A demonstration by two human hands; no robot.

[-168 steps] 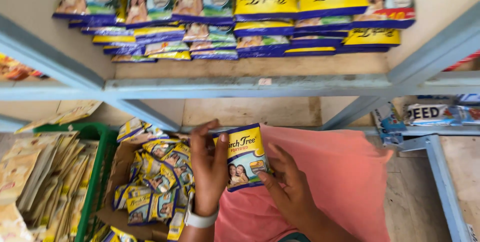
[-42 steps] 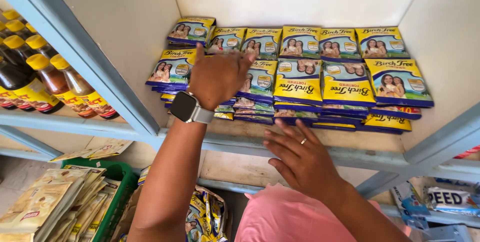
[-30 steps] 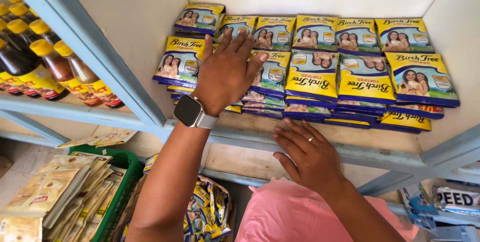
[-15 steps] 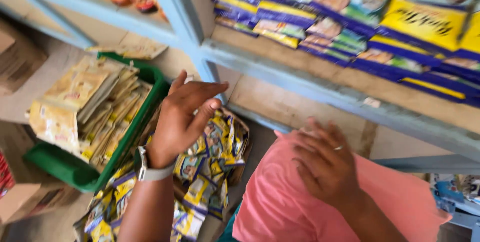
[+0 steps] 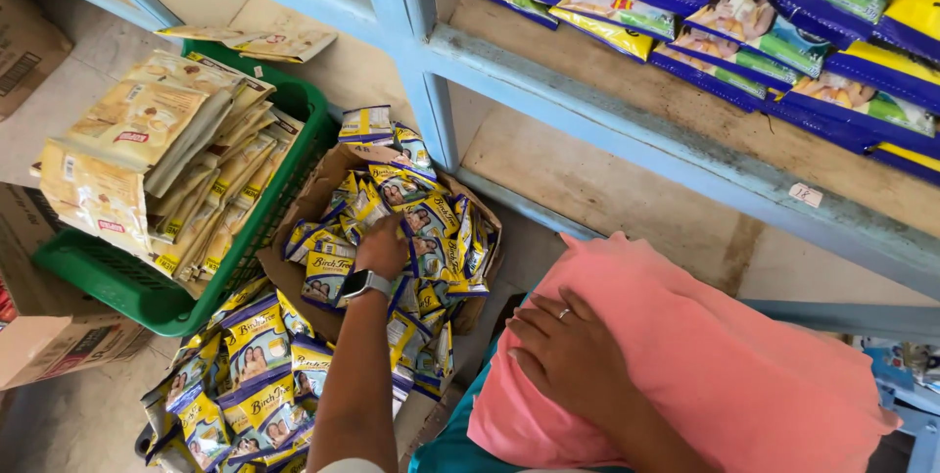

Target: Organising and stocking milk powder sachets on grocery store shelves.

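The left hand (image 5: 384, 246) reaches into the box of packets (image 5: 411, 228), the picking-up step; whether its fingers have closed on one I cannot tell. The right hand (image 5: 568, 360) rests flat and empty on the pink-clad knee (image 5: 705, 365). Next calls for pinching one packet free.

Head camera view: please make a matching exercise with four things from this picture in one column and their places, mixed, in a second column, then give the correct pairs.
Things:
1. left hand
2. right hand
3. green basket
4. beige packets

Places:
A. resting flat on the pink cloth
B. on the floor, left of the cardboard box
C. piled inside the green basket
D. reaching into the yellow and blue packets in the cardboard box

Pairs: 1-D, 2-A, 3-B, 4-C
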